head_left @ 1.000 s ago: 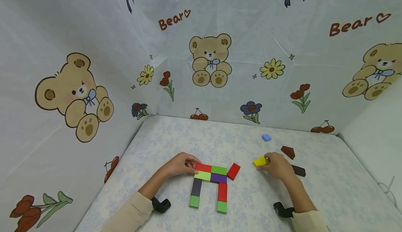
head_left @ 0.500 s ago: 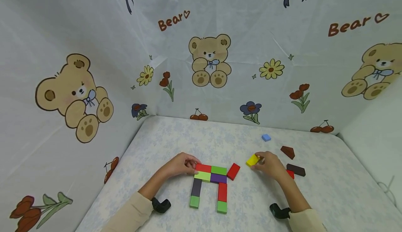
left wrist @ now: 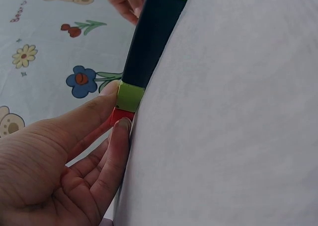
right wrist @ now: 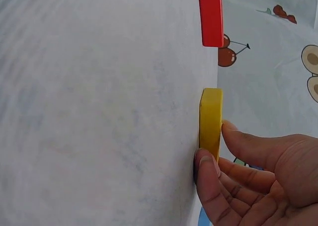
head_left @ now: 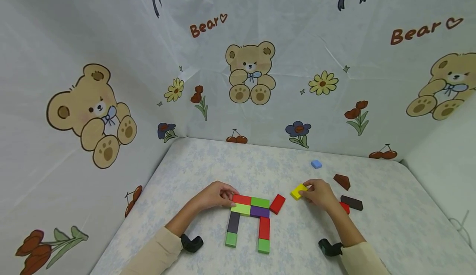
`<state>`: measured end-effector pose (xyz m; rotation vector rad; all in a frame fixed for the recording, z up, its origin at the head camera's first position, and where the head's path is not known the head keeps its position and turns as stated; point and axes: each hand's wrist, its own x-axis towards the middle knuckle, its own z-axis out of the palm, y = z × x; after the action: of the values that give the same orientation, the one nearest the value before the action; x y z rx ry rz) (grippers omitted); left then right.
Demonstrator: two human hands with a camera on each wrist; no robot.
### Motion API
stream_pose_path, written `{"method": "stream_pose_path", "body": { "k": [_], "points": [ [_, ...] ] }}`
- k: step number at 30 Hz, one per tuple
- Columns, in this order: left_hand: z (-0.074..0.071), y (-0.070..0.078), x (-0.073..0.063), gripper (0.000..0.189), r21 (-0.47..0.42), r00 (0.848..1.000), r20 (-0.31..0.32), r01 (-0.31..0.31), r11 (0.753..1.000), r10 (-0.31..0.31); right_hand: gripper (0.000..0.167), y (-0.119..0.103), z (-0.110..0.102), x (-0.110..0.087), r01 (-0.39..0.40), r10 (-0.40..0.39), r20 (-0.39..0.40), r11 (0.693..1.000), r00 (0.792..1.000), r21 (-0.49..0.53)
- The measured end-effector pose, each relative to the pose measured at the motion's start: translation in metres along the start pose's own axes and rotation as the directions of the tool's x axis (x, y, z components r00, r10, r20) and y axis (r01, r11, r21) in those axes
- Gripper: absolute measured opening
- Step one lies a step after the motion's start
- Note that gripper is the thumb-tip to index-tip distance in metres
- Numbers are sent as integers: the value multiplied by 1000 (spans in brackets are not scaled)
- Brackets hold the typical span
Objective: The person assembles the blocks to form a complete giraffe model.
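Note:
Thumb and fingers of my left hand [head_left: 215, 194] pinch the left ends of a red block [head_left: 241, 199] and a lime green block [head_left: 241, 209], lying edge to edge. In the left wrist view, the thumb is at the lime green block [left wrist: 130, 96] and a fingertip at the red one [left wrist: 122, 115]. To their right are a green block [head_left: 260, 202] and a purple block [head_left: 259, 211]. My right hand [head_left: 319, 193] pinches a yellow block [head_left: 297, 192] with an angled end, low over the table. A tilted red block [head_left: 277, 204] lies left of it.
Two legs extend toward me: a dark block [head_left: 233, 222] and a red block [head_left: 264, 228], each ending in green. Around my right hand lie a blue piece [head_left: 316, 164], a brown piece [head_left: 342, 181], a dark brown block [head_left: 351, 203] and another red piece [head_left: 345, 207].
My right hand has moved left with the yellow block and turned it slightly, uncovering a red piece by the dark brown block. My left hand stays at the red and lime green blocks.

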<state>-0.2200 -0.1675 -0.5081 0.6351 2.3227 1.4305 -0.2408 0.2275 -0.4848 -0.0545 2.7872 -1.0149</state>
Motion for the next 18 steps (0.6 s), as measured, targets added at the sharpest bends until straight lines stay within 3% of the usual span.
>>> {"method": "stream_pose_path", "body": {
  "k": [6, 18],
  "points": [
    [0, 0, 0, 31, 4, 1000, -6, 8, 1000, -8, 39, -5, 4, 7, 30, -30, -13, 999, 999, 22],
    [0, 0, -1, 31, -1, 1000, -3, -1, 1000, 1, 37, -17, 14, 13, -5, 3, 18, 997, 1000, 80]
  ]
}}
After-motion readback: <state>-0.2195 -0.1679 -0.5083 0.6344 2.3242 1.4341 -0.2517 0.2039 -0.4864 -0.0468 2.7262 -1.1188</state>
